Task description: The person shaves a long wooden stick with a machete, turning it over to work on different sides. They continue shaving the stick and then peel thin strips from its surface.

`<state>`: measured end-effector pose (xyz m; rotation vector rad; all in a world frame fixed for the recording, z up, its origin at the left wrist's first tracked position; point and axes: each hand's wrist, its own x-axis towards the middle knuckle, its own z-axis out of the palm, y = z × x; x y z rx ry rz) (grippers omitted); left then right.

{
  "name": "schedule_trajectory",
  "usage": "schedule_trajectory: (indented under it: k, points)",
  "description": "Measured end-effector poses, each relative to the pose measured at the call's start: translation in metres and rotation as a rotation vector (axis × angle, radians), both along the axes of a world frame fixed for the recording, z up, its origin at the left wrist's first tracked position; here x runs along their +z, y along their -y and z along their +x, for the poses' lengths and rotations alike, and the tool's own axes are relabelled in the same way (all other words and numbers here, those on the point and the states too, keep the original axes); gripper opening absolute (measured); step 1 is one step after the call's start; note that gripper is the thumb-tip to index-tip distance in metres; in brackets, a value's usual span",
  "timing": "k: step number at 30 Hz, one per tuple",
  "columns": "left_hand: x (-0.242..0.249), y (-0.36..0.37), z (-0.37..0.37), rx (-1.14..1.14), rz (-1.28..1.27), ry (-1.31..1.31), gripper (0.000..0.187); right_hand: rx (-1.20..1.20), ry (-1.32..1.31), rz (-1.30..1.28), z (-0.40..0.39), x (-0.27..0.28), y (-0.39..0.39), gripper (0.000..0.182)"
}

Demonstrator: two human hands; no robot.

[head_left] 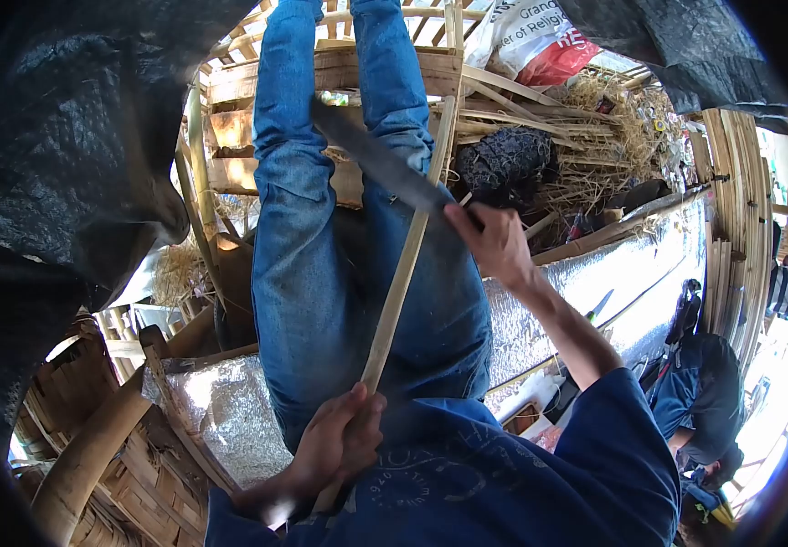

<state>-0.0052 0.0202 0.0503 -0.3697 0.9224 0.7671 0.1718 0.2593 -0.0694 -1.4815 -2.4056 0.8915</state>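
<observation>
My left hand (344,436) is wrapped round the lower part of a long, pale bamboo strip (396,296), close to my belly. The strip slants up over my right thigh, and its far end rises past my knees. In my right hand (496,242) is the handle of a machete, fingers closed round it. The dark, broad machete blade (380,166) points up and left over my knees and crosses the strip in this view. Blue jeans (298,273) cover my stretched-out legs beneath both things.
Bamboo slats (230,173) form a frame under and beyond my legs. Straw (622,118) and a dark bundle (508,159) lie to the right, by silver foil sheeting (640,273). Black plastic (66,137) hangs at left above woven bamboo (143,456). Another person (699,392) bends at far right.
</observation>
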Motion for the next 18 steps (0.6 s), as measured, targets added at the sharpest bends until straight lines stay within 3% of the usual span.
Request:
schedule_trajectory:
  k: [11,18]
  points:
    - [0.006,0.002,0.004,0.001,-0.010,-0.016,0.037,-0.013,-0.092,-0.051,0.006,0.014,0.026,0.046]
    - [0.003,0.004,0.003,-0.013,-0.004,-0.020,0.037,-0.083,-0.010,-0.130,-0.004,0.010,0.009,0.049]
